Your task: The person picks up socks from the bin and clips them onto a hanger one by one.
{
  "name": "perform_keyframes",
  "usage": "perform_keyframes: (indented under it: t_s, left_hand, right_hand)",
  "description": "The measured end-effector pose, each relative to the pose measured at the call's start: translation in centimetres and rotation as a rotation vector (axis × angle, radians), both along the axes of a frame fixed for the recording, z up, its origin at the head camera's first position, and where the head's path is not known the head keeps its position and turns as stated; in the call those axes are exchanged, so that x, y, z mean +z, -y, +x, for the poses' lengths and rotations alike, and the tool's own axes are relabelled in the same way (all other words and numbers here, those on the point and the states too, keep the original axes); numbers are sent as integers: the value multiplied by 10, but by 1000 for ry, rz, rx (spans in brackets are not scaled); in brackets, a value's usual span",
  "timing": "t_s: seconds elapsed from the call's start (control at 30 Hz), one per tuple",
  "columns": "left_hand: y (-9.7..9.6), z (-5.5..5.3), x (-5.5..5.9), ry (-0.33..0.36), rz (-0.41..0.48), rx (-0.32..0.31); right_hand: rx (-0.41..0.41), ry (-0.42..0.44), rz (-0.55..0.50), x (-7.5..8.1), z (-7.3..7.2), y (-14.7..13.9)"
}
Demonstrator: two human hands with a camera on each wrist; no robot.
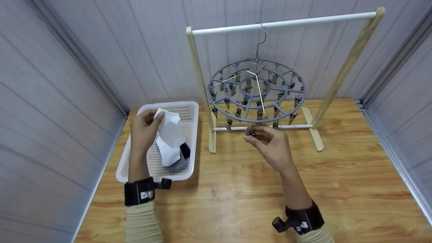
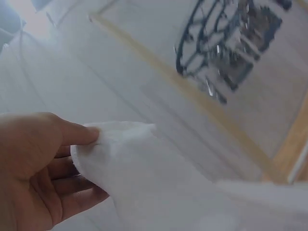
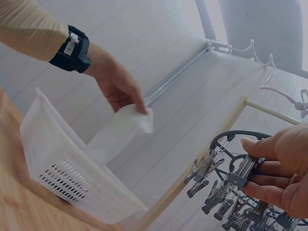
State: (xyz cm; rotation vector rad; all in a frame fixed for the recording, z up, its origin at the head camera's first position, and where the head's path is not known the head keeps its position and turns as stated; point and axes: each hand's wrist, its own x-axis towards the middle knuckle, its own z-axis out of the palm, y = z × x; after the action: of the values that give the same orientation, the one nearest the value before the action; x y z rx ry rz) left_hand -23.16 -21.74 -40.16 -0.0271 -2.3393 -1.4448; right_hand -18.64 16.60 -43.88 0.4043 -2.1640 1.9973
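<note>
My left hand (image 1: pixel 143 130) pinches a white sock (image 1: pixel 171 130) by its upper edge, thumb on the near side. The sock hangs down over the white basket (image 1: pixel 194 135), and in the left wrist view its cloth (image 2: pixel 144 168) spreads below the fingers. At the front rim of a grey round clip hanger (image 1: pixel 248 119), my right hand (image 1: pixel 271 145) holds a metal clip (image 1: pixel 250 131) between thumb and fingers. The right wrist view shows that clip (image 3: pixel 243 171) from the side, gripped near the hanger's ring. Many other metal clips dangle from the rings.
In the basket lie another white piece (image 1: pixel 168 153), a grey piece (image 1: pixel 177 164) and a black piece (image 1: pixel 185 151) of cloth. The hanger hooks over the white bar (image 1: pixel 303 21) of a wooden-legged rack (image 1: pixel 347 67). Panelled walls surround the wooden tabletop (image 1: pixel 229 195).
</note>
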Motion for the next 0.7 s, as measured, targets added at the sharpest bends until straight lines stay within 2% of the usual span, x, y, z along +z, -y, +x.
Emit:
perform_keyframes:
  t_s: [0.2,0.4,0.5,0.7]
  left_hand:
    - [-40,31,13,-88,50,-5]
    - [-71,57,7,-130,99,-35]
    - [-85,63,0,-139,124,-61]
    - [-106,66,-14,-141,155,-113]
  right_hand:
    - [5,-2,-10,0,1,1]
    - [19,-13,-8,-2,0,2]
    - [23,-31,-12,-2,0,1]
    - [19,-39,-8,-3,-1,1]
